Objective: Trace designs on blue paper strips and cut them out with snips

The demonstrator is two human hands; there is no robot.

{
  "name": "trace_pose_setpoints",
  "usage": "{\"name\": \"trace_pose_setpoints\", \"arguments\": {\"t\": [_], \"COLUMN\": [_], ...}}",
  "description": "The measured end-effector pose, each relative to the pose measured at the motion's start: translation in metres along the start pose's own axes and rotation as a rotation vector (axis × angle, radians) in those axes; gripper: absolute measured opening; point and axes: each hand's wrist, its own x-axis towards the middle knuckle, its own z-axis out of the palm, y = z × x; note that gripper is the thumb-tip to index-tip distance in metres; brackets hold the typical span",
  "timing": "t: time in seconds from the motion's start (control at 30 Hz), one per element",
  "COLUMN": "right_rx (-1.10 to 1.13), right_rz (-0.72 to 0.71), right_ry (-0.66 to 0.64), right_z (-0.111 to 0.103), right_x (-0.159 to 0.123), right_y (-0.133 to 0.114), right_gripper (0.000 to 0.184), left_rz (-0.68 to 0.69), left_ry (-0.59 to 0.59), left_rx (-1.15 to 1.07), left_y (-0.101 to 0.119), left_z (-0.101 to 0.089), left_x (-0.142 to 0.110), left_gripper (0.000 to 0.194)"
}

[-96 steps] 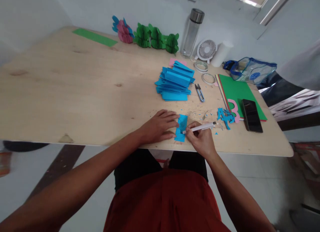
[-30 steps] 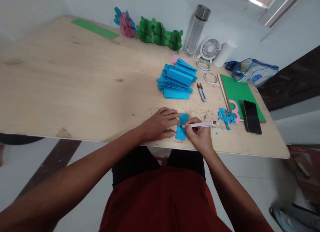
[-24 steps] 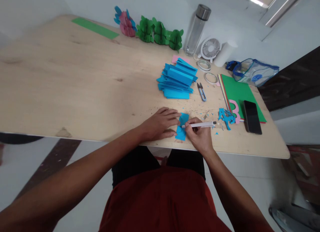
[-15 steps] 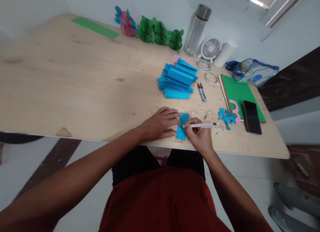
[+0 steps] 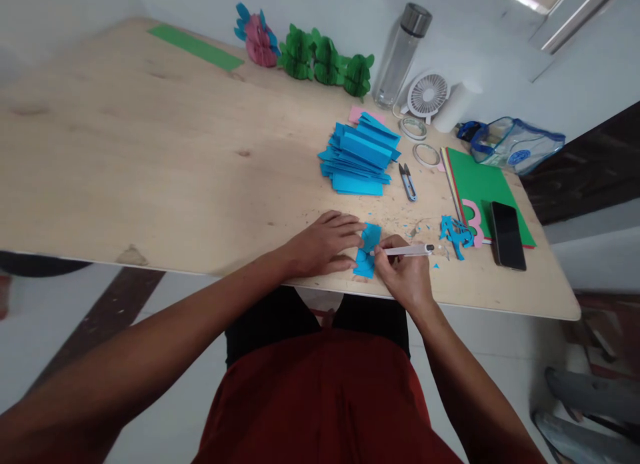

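Observation:
A small folded blue paper piece (image 5: 369,249) lies near the front edge of the wooden table (image 5: 150,164). My left hand (image 5: 327,244) rests flat on the table with fingers stretched out, pressing the paper's left side. My right hand (image 5: 406,277) is closed around a white pen-like craft knife (image 5: 407,251), whose tip meets the blue paper. Blue offcuts (image 5: 454,232) lie just right of the tool's far end.
A stack of blue folded papers (image 5: 361,156) sits behind the hands, with small snips (image 5: 408,182) beside it. Green sheets (image 5: 480,184), a phone (image 5: 507,225), tape rolls (image 5: 413,127), a fan (image 5: 427,94), a bottle (image 5: 401,54), a clear pouch (image 5: 515,144) and paper decorations (image 5: 325,61) stand further back.
The view has shifted slightly. My right hand and the knife have crept a little along the blue paper; my left hand keeps pressing it in place.

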Motion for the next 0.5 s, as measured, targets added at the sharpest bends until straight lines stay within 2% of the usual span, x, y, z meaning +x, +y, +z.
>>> {"name": "trace_pose_setpoints", "arguments": {"t": [0.5], "right_rx": [-0.076], "right_rz": [-0.040], "right_ry": [0.005], "right_z": [-0.0039], "right_x": [0.0007], "right_y": [-0.0064], "right_gripper": [0.018], "left_rz": [-0.002], "left_ry": [0.012], "left_rx": [-0.004], "left_y": [-0.0010], "left_z": [0.0023], "left_x": [-0.0004], "left_gripper": [0.028]}}
